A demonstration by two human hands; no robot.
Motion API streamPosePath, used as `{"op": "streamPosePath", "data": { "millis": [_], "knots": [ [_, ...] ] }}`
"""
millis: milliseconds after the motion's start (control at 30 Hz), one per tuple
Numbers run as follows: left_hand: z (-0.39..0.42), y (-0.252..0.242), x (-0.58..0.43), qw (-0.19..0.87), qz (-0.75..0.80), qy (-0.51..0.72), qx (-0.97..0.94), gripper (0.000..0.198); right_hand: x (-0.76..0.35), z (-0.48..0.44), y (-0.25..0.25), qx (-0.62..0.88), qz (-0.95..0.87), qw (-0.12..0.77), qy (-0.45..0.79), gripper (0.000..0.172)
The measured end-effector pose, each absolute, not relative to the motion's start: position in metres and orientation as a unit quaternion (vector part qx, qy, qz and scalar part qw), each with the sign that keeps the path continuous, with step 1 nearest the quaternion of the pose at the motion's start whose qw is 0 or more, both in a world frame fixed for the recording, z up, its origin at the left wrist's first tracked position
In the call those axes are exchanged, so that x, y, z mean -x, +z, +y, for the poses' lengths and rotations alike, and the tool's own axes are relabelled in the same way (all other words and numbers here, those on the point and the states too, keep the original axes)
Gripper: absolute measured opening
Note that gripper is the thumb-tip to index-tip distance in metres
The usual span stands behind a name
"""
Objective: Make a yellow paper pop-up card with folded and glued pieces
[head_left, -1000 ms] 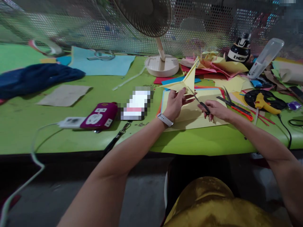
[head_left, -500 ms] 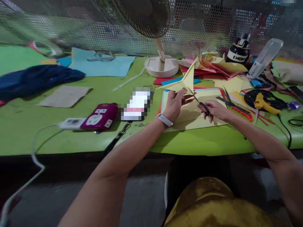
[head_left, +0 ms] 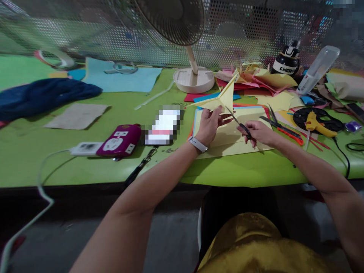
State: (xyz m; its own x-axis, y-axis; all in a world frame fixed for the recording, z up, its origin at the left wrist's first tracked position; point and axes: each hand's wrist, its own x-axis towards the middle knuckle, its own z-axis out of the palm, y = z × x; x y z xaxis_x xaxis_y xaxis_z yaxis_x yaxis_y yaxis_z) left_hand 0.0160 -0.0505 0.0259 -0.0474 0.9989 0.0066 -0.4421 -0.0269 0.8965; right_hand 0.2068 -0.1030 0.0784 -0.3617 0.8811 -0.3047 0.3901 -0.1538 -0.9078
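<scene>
My left hand (head_left: 209, 125) pinches a folded yellow paper piece (head_left: 223, 98) and holds it up above a stack of yellow and coloured sheets (head_left: 227, 142). A white band sits on that wrist. My right hand (head_left: 257, 132) grips small black scissors (head_left: 240, 123), whose blades point up-left at the lower edge of the folded paper. Both hands hover just over the green table (head_left: 85, 167), close together.
A desk fan (head_left: 184, 45) stands behind the hands. Left lie a magenta device (head_left: 121, 140), a white charger with cable (head_left: 85, 148), brown card (head_left: 76, 115) and a blue cloth (head_left: 45, 94). Right: paper scraps (head_left: 267, 79), more scissors (head_left: 281, 127), a yellow glue gun (head_left: 318, 125), bottles (head_left: 290, 60).
Almost nothing has moved. The folded paper and the scissors have shifted very slightly in my hands while staying in the same place.
</scene>
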Motion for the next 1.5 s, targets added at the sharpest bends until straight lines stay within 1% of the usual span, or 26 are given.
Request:
{"op": "streamPosePath", "data": {
  "millis": [200,400,600,800,1100,1267,1500],
  "knots": [
    [-0.055,0.031,-0.017,0.593,0.383,0.599,-0.377,0.042,-0.206,-0.103,0.082,0.535,-0.597,0.228,0.553,0.045],
    [-0.06,0.031,-0.02,0.594,0.376,0.587,-0.401,0.036,-0.205,-0.104,0.086,0.54,-0.586,0.24,0.555,0.04],
    [-0.06,0.03,-0.02,0.597,0.38,0.583,-0.399,0.043,-0.206,-0.105,0.084,0.537,-0.594,0.231,0.553,0.039],
    [-0.061,0.031,-0.021,0.592,0.386,0.589,-0.391,0.041,-0.205,-0.104,0.082,0.538,-0.591,0.233,0.555,0.038],
    [-0.068,0.032,-0.025,0.602,0.38,0.574,-0.405,0.044,-0.203,-0.104,0.083,0.546,-0.571,0.258,0.556,0.036],
    [-0.067,0.03,-0.024,0.604,0.373,0.564,-0.423,0.042,-0.204,-0.102,0.079,0.54,-0.578,0.262,0.553,0.038],
    [-0.065,0.027,-0.023,0.597,0.364,0.569,-0.432,0.048,-0.205,-0.099,0.076,0.537,-0.586,0.277,0.54,0.043]
  ]
}}
